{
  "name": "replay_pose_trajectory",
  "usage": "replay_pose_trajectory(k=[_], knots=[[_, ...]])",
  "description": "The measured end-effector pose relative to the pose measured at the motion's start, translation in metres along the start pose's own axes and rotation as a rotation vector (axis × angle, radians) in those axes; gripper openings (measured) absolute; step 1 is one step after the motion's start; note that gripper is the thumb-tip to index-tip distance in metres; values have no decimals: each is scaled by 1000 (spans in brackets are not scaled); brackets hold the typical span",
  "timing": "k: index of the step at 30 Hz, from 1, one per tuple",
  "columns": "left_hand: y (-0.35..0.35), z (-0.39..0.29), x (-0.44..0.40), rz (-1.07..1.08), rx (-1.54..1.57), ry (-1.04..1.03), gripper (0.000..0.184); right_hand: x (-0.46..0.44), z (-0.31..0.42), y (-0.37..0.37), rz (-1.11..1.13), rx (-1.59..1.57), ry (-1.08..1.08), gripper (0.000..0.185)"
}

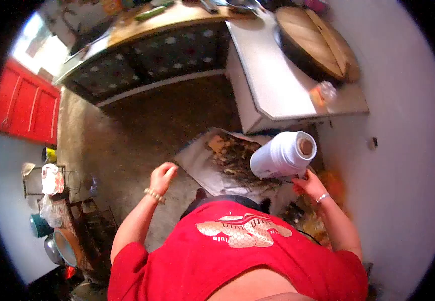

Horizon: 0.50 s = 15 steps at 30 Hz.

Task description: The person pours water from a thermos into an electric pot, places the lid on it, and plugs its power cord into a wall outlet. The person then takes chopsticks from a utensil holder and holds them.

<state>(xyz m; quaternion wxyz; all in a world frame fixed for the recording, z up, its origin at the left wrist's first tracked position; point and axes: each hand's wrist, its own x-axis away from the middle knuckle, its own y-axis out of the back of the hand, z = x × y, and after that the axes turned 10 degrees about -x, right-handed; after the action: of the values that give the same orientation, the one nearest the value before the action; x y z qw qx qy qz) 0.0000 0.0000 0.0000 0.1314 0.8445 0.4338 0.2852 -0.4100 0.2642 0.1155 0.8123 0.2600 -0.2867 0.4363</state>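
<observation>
My right hand is closed at the lower side of a white thermos flask, where its handle seems to be. The flask tilts, and a brown cork stopper sits in its mouth, facing up toward me. Out to the other side, my left hand hangs over the floor with its fingers curled, and nothing shows in it. A beaded bracelet circles that wrist. Below the flask, a pile of sticks and wood scraps lies on a pale sheet on the floor.
Ahead is a white counter bearing a large round wooden board and a clear jar. A longer worktop holds green vegetables. Red cabinet doors and a cluttered rack stand at left; a wall rises at right.
</observation>
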Motion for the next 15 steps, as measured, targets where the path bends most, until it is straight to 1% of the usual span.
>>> replay_pose_trajectory(k=[1,2,3,4,5,6,7,8,9,10,11,12,13,15], knots=[[-3,-1,-13,-43,9,-15,17,-14,8,6,0,-48,6,39],[-4,29,-11,-158,64,20,18,-27,16,10,-1,-95,3,38],[11,76,45,-192,221,111,19,45,48,-23,-63,11,-37,38],[51,98,66,-305,186,196,19,36,53,-56,-8,-77,-47,37],[74,108,76,-408,177,272,20,30,66,-74,24,-147,-53,36],[136,106,55,-440,13,295,19,-2,83,-107,90,-195,-2,34],[184,107,61,-443,-136,368,19,-19,93,-134,154,-223,14,34],[193,120,58,-410,-180,416,17,-28,103,-140,164,-198,11,34],[197,127,46,-427,-168,415,17,-38,114,-150,167,-176,20,35],[195,135,32,-492,-162,311,15,-47,125,-155,193,-178,73,34],[191,140,18,-550,-160,210,15,-55,136,-159,190,-166,74,34],[181,147,-1,-612,-69,208,18,-64,148,-161,181,-105,101,34],[179,142,-20,-590,-55,194,18,-70,159,-162,156,-52,131,34],[192,126,-56,-553,-136,279,20,-89,180,-171,156,-59,232,30]])
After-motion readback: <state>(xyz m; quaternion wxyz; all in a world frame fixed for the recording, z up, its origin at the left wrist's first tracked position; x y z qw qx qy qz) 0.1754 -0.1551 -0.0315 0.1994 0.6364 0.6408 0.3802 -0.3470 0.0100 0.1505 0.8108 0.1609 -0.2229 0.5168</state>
